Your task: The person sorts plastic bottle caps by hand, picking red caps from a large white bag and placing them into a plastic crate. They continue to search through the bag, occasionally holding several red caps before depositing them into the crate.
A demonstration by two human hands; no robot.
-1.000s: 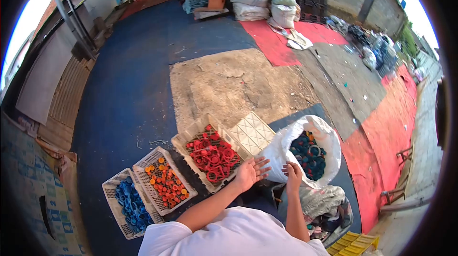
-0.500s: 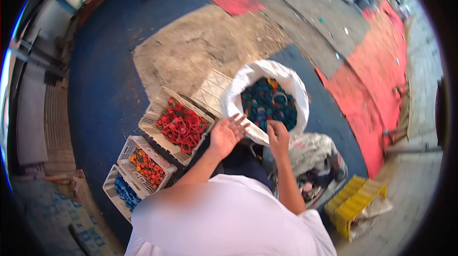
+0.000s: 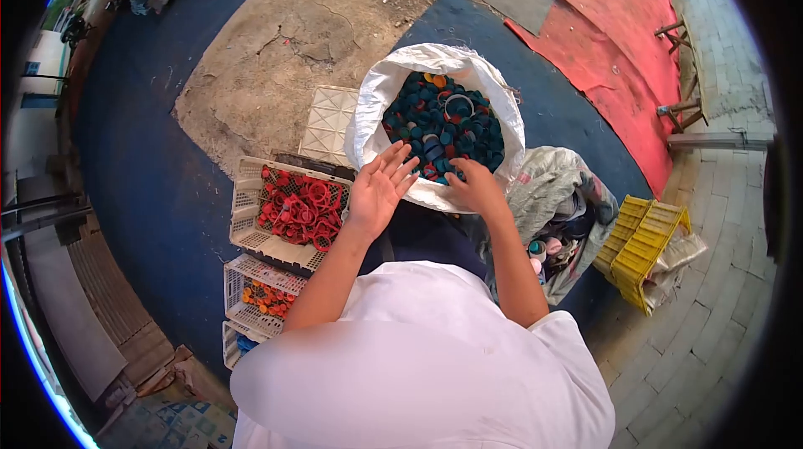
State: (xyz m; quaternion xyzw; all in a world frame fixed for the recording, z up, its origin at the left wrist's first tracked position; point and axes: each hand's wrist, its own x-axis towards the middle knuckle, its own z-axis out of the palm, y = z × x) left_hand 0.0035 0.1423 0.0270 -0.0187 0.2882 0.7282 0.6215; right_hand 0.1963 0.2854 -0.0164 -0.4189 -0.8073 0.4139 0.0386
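Note:
A white woven sack (image 3: 368, 106) stands in front of me with its rim rolled back. It is filled with dark green bottle caps (image 3: 481, 135), mixed with a few red and orange ones and a pale ring. My left hand (image 3: 381, 189) is at the near left rim, palm up and fingers spread, with nothing in it. At the near right rim, my right hand (image 3: 479, 188) reaches over the caps, its fingers loosely bent and apart. A crate of red caps and rings (image 3: 305, 210) sits left of my left hand.
More crates on the left hold orange caps (image 3: 268, 298) and blue pieces (image 3: 245, 343). An upturned pale crate (image 3: 328, 127) lies beside the sack. On the right are a grey sack (image 3: 535, 206) with mixed items and a yellow crate (image 3: 640, 248). Blue matting (image 3: 142, 198) covers the ground.
The view has turned and tipped down, so the sack and crates sit differently in the picture. My right hand has gone from raised, bunched fingers to lower, looser ones over the caps.

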